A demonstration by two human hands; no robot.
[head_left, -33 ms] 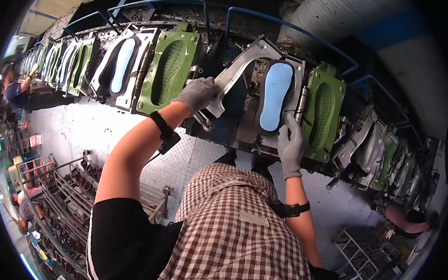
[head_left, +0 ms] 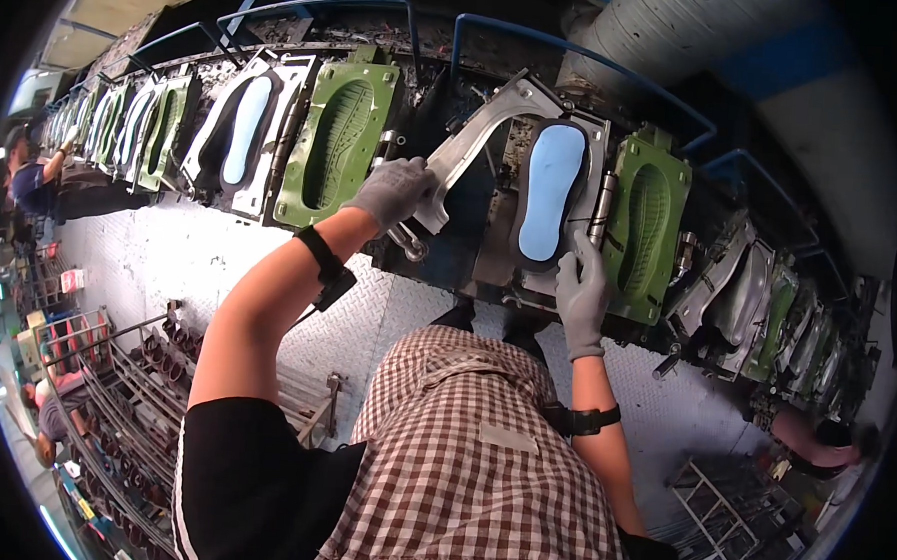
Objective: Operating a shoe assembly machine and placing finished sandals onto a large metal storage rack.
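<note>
My left hand (head_left: 394, 192), in a grey knit glove, is closed on the near end of a curved metal mold frame (head_left: 471, 149), which stands raised at a slant. Right of the frame lies a light-blue sole-shaped piece (head_left: 553, 189) with a dark rim, on a metal mold plate (head_left: 597, 151). My right hand (head_left: 581, 296), gloved too, is at the near right edge of that plate, beside the blue piece's lower end. Its fingers point away from me, the thumb a little apart, and nothing shows in them. A green sole mold half (head_left: 646, 224) lies open to its right.
Another green mold half (head_left: 336, 145) and a blue sole piece (head_left: 247, 131) lie to the left. Blue rails (head_left: 588, 54) run behind the molds. Racks of footwear (head_left: 129, 386) stand at left. Other people (head_left: 48, 177) work at both ends; a metal rack (head_left: 714, 507) stands lower right.
</note>
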